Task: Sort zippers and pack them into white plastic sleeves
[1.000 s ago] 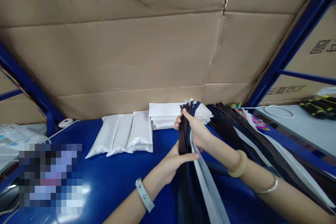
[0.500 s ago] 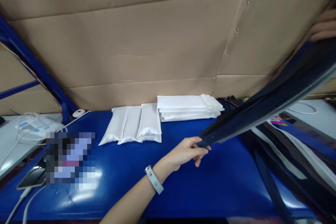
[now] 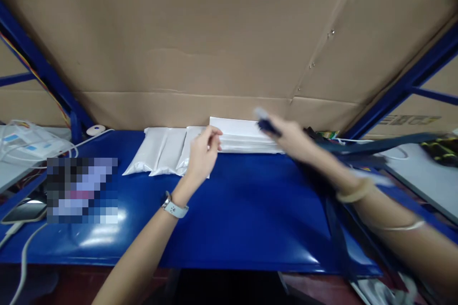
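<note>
My left hand (image 3: 203, 157), fingers loosely curled and a little apart, hovers in front of the white padded packets (image 3: 164, 147) and holds nothing I can see. My right hand (image 3: 286, 133) is smeared by motion. Its fingers are closed around a dark blue strap (image 3: 269, 127) with a pale end, above the right side of a stack of flat white packets (image 3: 243, 133). More dark straps (image 3: 336, 228) hang over the right side of the blue table (image 3: 243, 219).
A brown cardboard wall (image 3: 200, 33) stands behind the table between blue frame posts (image 3: 46, 66). On the left are a phone (image 3: 25, 210), white cables (image 3: 24, 252) and a small white round device (image 3: 95, 130). A grey surface (image 3: 415, 171) adjoins on the right.
My left hand has let go of the long dark strip and moved left. My right hand has come down from the upper right to the white stack. The view has shifted slightly.
</note>
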The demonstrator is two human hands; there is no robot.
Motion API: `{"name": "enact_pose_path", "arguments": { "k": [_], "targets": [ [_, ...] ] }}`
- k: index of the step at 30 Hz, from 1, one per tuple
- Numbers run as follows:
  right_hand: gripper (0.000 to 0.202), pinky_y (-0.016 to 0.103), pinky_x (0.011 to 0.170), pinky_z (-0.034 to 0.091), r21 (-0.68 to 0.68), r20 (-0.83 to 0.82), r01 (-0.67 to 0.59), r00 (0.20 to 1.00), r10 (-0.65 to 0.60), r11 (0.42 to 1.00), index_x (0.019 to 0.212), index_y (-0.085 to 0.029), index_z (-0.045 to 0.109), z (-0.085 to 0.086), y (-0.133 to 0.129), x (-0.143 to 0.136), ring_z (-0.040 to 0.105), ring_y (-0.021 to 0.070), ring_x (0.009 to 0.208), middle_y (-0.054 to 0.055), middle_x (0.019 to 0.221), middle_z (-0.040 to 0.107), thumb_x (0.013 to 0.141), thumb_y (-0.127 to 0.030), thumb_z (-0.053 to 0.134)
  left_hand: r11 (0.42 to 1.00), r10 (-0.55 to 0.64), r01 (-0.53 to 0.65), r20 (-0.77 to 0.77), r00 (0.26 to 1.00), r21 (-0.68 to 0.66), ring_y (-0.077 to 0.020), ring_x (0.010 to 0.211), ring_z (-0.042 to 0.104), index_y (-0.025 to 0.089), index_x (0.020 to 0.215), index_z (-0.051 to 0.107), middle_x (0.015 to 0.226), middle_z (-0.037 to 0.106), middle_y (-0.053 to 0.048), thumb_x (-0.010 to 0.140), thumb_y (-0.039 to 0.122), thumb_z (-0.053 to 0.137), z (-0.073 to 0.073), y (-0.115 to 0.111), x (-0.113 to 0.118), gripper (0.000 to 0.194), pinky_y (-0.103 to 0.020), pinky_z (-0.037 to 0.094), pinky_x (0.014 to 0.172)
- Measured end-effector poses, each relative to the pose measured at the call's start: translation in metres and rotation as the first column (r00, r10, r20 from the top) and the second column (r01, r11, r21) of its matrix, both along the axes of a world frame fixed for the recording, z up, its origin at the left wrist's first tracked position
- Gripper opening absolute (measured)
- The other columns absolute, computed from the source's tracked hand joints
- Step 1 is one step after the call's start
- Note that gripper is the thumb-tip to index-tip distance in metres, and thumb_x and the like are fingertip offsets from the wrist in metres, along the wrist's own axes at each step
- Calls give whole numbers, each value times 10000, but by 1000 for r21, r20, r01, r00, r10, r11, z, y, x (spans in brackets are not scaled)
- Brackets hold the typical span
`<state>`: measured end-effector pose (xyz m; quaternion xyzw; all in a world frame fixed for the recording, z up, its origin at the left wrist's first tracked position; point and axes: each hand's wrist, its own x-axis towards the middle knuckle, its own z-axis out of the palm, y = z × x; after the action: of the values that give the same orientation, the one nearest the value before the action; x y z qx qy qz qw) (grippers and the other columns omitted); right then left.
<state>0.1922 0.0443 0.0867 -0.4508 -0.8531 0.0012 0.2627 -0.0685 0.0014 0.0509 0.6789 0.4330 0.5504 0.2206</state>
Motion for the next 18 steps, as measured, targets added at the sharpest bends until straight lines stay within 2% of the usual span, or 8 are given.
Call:
{"name": "enact_pose_path", "arguments": {
  "k": [3, 4, 6, 9, 11, 12, 16, 18],
  "targets": [
    [428, 378, 884, 461, -168, 24, -153, 987, 159, 974, 1257, -202, 472, -76, -5, -45, 574, 249, 1062, 112, 1195, 592, 838, -204, 556, 988, 130, -116, -147, 981, 100, -114, 670, 599, 186, 915, 574, 731, 617, 3, 865, 145, 433, 7, 7, -21, 155, -253, 454, 668],
    [433, 374, 889, 455, -206, 22, -195, 979, 204, 959, 1250, -210, 474, -92, -4, -54, 569, 246, 1066, 106, 1199, 584, 828, -217, 575, 988, 133, -113, -219, 967, 101, -123, 709, 604, 186, 915, 585, 779, 636, -8, 860, 142, 442, 5, 9, -24, 159, -260, 454, 685],
    [458, 384, 910, 434, -235, 25, -235, 968, 248, 943, 1252, -223, 466, -108, -3, -63, 543, 246, 1090, 107, 1215, 555, 821, -288, 608, 996, 73, -50, -393, 917, 70, -144, 790, 606, 187, 916, 610, 869, 665, -26, 851, 146, 466, -3, 14, -27, 163, -276, 447, 726],
    [665, 440, 968, 366, -208, 74, -238, 963, 258, 949, 1350, -261, 361, -100, -7, -60, 445, 270, 1183, 111, 1282, 476, 775, -425, 653, 999, -33, 48, -637, 770, 7, -178, 855, 602, 186, 919, 643, 909, 678, -43, 840, 182, 517, -19, 16, -20, 149, -314, 417, 783],
    [789, 464, 989, 328, -180, 119, -224, 962, 247, 958, 1393, -278, 293, -89, -16, -54, 381, 285, 1228, 112, 1321, 423, 735, -484, 677, 998, -32, 57, -747, 665, 8, -204, 891, 592, 184, 903, 654, 897, 680, -50, 831, 204, 549, -26, 15, -13, 129, -346, 379, 815],
    [783, 464, 985, 325, -166, 142, -206, 963, 231, 964, 1385, -277, 308, -85, -21, -52, 372, 288, 1228, 112, 1319, 416, 729, -489, 681, 998, -23, 59, -782, 622, 17, -213, 913, 583, 183, 897, 655, 895, 678, -52, 830, 212, 558, -28, 13, -10, 121, -356, 358, 825],
    [335, 409, 890, 368, -134, 209, -114, 968, 141, 984, 1126, -242, 564, -84, -42, -45, 471, 255, 1056, 90, 1106, 527, 822, -373, 616, 993, -31, 110, -853, 521, 31, -213, 941, 550, 186, 874, 652, 897, 664, -48, 841, 216, 563, -35, 1, -3, 100, -355, 300, 821],
    [172, 378, 846, 374, -152, 205, -105, 969, 136, 983, 999, -223, 614, -90, -46, -46, 497, 228, 960, 71, 977, 561, 858, -315, 576, 992, -28, 123, -875, 483, 35, -212, 928, 541, 189, 875, 653, 887, 660, -49, 838, 210, 574, -40, -4, -1, 89, -362, 279, 824]
  ]
}}
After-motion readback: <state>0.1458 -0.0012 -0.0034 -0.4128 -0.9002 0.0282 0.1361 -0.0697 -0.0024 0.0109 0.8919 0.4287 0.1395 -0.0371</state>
